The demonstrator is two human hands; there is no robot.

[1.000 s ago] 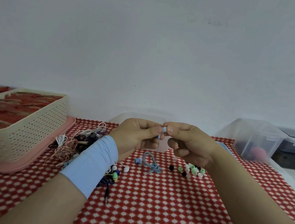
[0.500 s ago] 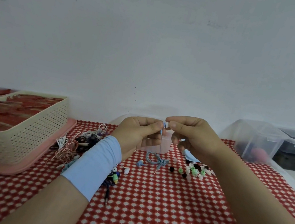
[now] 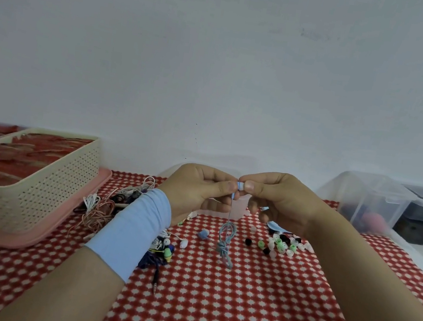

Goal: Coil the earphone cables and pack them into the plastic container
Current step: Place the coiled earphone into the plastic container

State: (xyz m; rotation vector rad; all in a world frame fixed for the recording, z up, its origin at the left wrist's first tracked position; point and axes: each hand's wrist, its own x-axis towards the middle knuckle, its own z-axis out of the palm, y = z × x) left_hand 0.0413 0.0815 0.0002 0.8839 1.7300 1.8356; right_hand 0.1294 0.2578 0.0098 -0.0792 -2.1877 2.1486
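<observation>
A light blue earphone is pinched between my left hand and my right hand, held up over the table's middle. Its blue cable hangs down from the fingers in a bundled loop, the lower end near the cloth. A second blue earbud lies on the cloth beside it. A small clear plastic container stands just behind my hands, mostly hidden. A tangle of other earphone cables lies to the left, partly under my left forearm.
A cream perforated basket sits on a pink tray at the left. Several loose coloured ear tips lie right of the cable. Clear lidded boxes stand at the far right. A black jack plug lies near my left forearm.
Both hands stayed together pinching the earphone. The hanging cable bundle has lifted and now dangles straight below the fingers instead of lying on the cloth.
</observation>
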